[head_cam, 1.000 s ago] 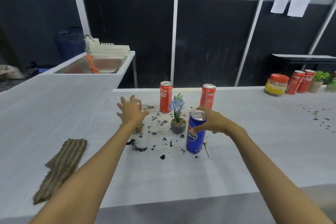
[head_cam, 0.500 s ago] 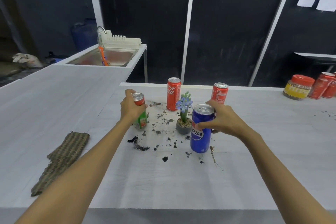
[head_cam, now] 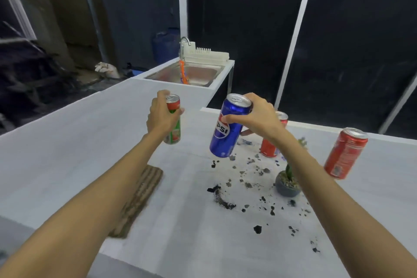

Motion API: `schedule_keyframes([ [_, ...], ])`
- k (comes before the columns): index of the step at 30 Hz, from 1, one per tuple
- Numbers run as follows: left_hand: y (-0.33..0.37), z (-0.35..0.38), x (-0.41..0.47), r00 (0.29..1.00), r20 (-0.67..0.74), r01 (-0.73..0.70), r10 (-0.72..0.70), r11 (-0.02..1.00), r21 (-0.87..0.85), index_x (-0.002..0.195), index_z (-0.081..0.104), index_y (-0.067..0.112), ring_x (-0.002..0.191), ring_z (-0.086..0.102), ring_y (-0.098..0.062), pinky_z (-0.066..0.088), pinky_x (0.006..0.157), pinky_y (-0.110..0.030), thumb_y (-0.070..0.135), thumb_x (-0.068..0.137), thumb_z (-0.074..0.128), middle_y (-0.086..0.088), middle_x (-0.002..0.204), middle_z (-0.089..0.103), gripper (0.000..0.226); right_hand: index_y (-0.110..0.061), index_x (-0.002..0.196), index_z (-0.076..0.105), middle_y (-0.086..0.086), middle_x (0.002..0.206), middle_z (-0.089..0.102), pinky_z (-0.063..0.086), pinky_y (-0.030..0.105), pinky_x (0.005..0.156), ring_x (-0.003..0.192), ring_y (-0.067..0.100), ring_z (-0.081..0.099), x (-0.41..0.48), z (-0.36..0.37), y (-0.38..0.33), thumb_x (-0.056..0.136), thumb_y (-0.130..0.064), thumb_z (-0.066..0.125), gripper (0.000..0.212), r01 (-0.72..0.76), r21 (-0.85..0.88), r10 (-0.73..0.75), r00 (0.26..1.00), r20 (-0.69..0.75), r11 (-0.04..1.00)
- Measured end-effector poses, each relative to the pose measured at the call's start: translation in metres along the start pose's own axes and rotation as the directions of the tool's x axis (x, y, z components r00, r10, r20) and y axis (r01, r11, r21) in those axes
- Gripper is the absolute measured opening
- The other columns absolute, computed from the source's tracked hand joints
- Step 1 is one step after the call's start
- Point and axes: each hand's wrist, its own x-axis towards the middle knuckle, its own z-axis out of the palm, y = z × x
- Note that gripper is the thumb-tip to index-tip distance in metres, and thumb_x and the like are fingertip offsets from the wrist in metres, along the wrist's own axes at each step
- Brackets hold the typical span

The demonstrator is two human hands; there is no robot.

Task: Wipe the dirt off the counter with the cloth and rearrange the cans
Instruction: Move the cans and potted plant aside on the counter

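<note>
This looks like a makeshift kitchen set up inside a bare, booth-like hall rather than a home. A long white counter [head_cam: 67,142] runs back to a stainless sink [head_cam: 198,73] with a faucet [head_cam: 185,39] and a white dish rack [head_cam: 209,56]. The walls are plain dark panels [head_cam: 248,40] held between white metal posts [head_cam: 299,18].
</note>
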Motion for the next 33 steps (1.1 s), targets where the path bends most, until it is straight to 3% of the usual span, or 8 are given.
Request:
schedule_keyframes([
  [7, -0.069, -0.006, 0.079, 0.996, 0.076, 0.044, -0.047, 0.998, 0.039, 0.129, 0.036, 0.021, 0.119, 0.048, -0.033, 0.042, 0.098, -0.044, 0.019, 0.081, 0.068, -0.013, 0.133, 0.045, 0.057, -0.015, 0.113, 0.047, 0.005, 0.109, 0.06, 0.051, 0.022, 0.057, 0.096, 0.02, 0.057, 0.094, 0.098, 0.023, 0.067, -0.023, 0.081, 0.057, -0.069, 0.009, 0.069, 0.998, -0.001, 0.998],
  [12, -0.097, 0.009, 0.12, 0.993, 0.105, 0.052, -0.057, 0.997, 0.048, 0.129, 0.036, 0.021, 0.119, 0.047, -0.034, 0.043, 0.098, -0.046, 0.017, 0.082, 0.066, -0.014, 0.132, 0.042, 0.056, -0.01, 0.121, 0.045, 0.012, 0.122, 0.058, 0.054, 0.035, 0.078, 0.108, 0.027, 0.057, 0.148, 0.151, 0.04, 0.07, -0.025, 0.079, 0.063, -0.129, -0.113, 0.133, 0.99, 0.034, 0.985],
  [20, -0.119, 0.026, 0.146, 0.98, 0.181, 0.062, -0.076, 0.995, 0.081, 0.129, 0.036, 0.02, 0.118, 0.047, -0.034, 0.046, 0.095, -0.044, 0.013, 0.08, 0.066, -0.015, 0.131, 0.04, 0.057, -0.017, 0.123, 0.041, 0.008, 0.125, 0.058, 0.053, 0.037, 0.081, 0.11, 0.028, 0.057, 0.184, 0.174, 0.058, 0.068, -0.033, 0.08, 0.069, -0.165, -0.231, 0.177, 0.984, 0.03, 0.959],
  [22, -0.112, 0.027, 0.15, 0.982, 0.164, 0.067, -0.089, 0.989, 0.135, 0.129, 0.038, 0.021, 0.123, 0.042, -0.034, 0.038, 0.104, -0.049, 0.018, 0.078, 0.067, -0.015, 0.134, 0.037, 0.059, -0.019, 0.126, 0.037, 0.007, 0.129, 0.055, 0.053, 0.042, 0.088, 0.113, 0.027, 0.055, 0.184, 0.171, 0.059, 0.067, -0.034, 0.08, 0.075, -0.182, -0.219, 0.201, 0.977, 0.068, 0.959],
  [24, -0.098, 0.027, 0.152, 0.993, 0.115, 0.007, -0.034, 0.975, 0.223, 0.128, 0.04, 0.022, 0.132, 0.034, -0.031, 0.015, 0.115, -0.052, 0.024, 0.078, 0.067, -0.013, 0.137, 0.035, 0.057, -0.02, 0.132, 0.031, 0.008, 0.135, 0.05, 0.051, 0.043, 0.092, 0.119, 0.027, 0.052, 0.182, 0.165, 0.058, 0.066, -0.033, 0.081, 0.084, -0.209, -0.199, 0.237, 0.963, 0.126, 0.957],
  [26, -0.079, 0.031, 0.149, 0.993, 0.098, -0.096, 0.073, 0.963, 0.253, 0.127, 0.043, 0.022, 0.135, 0.03, -0.028, 0.002, 0.115, -0.05, 0.026, 0.08, 0.065, -0.012, 0.139, 0.035, 0.052, -0.021, 0.138, 0.025, 0.01, 0.14, 0.046, 0.046, 0.036, 0.09, 0.123, 0.028, 0.049, 0.175, 0.152, 0.058, 0.067, -0.031, 0.081, 0.091, -0.236, -0.22, 0.272, 0.95, 0.155, 0.947],
  [30, -0.022, 0.052, 0.125, 0.952, 0.184, -0.27, 0.246, 0.956, 0.113, 0.12, 0.051, 0.019, 0.133, 0.034, -0.027, 0.006, 0.117, -0.045, 0.023, 0.085, 0.059, -0.012, 0.137, 0.04, 0.036, -0.021, 0.141, 0.025, 0.01, 0.142, 0.044, 0.04, 0.033, 0.089, 0.124, 0.027, 0.048, 0.153, 0.096, 0.054, 0.071, -0.026, 0.079, 0.089, -0.25, -0.334, 0.303, 0.946, 0.116, 0.909],
  [33, 0.033, 0.076, 0.094, 0.902, 0.236, -0.355, 0.361, 0.932, -0.07, 0.115, 0.056, 0.017, 0.126, 0.041, -0.026, 0.025, 0.112, -0.036, 0.021, 0.087, 0.057, -0.011, 0.132, 0.045, 0.028, -0.019, 0.137, 0.036, 0.009, 0.14, 0.046, 0.037, 0.03, 0.087, 0.12, 0.026, 0.05, 0.13, 0.034, 0.047, 0.077, -0.026, 0.073, 0.071, -0.258, -0.417, 0.313, 0.947, 0.069, 0.871],
])
